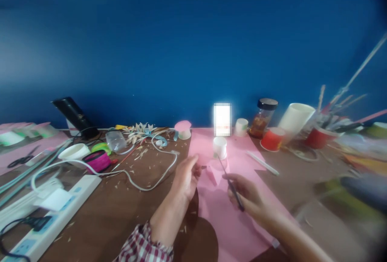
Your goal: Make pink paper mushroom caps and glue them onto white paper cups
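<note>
My left hand (186,177) hovers over the left edge of a pink paper sheet (223,217), fingers curled in a pinch on a small dark bit too small to name. My right hand (244,195) is closed round a thin dark stick-like tool (229,183) whose tip points up toward a small white pot (219,147) standing on the pink sheet. The two hands are a short gap apart above the sheet.
A white power strip (51,217) and white cable (145,181) lie at left, with a magenta spool (97,160) and scissors (21,160). At the back stand a brown jar (263,119), red cups (272,139), a white cup (295,119) and a bright phone screen (222,119).
</note>
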Motion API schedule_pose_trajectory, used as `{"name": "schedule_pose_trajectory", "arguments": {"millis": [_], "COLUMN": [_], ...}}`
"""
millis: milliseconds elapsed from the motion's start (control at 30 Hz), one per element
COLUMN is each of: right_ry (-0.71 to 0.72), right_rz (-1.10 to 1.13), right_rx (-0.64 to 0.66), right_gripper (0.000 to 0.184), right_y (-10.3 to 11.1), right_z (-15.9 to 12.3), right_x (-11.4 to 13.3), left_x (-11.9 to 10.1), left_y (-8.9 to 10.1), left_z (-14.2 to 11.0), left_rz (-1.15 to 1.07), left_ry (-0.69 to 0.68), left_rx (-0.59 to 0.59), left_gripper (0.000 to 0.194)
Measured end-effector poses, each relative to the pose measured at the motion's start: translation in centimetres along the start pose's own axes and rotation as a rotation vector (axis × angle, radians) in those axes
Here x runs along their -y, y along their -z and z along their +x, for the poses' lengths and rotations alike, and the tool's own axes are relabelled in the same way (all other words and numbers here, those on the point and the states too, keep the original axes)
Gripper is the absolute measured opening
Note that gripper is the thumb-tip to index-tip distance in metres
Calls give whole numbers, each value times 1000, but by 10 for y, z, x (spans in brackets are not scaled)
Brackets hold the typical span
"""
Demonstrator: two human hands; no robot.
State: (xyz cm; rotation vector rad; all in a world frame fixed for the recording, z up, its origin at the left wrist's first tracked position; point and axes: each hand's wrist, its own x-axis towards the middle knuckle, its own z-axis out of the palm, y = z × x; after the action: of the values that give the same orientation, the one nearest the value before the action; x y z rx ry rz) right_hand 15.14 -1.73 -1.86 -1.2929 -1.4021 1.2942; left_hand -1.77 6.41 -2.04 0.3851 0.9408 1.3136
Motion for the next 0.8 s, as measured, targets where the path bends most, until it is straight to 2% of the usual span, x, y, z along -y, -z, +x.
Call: {"name": "schedule_pose_trajectory", "arguments": {"millis": [100, 200, 500, 800], "right_ry": [-17, -18, -77, -135], "right_rz": [24, 52, 125, 114], "right_rx": [89, 106, 54, -3], "right_gripper": [41, 39, 41, 48], "right_y": [0, -1, -6, -5], "right_z": [-2, -1, 3, 1], "right_x": [1, -1, -13, -5], "left_x": [0, 0, 8, 12], "left_y": [0, -1, -4, -2], "left_z": [0, 0, -8, -9], "left_rz": [-4, 10, 126, 180], "left_ry": [-4, -17, 16, 5], "left_rx": [13, 19, 88, 103], "left_gripper": [21, 24, 25, 23]}}
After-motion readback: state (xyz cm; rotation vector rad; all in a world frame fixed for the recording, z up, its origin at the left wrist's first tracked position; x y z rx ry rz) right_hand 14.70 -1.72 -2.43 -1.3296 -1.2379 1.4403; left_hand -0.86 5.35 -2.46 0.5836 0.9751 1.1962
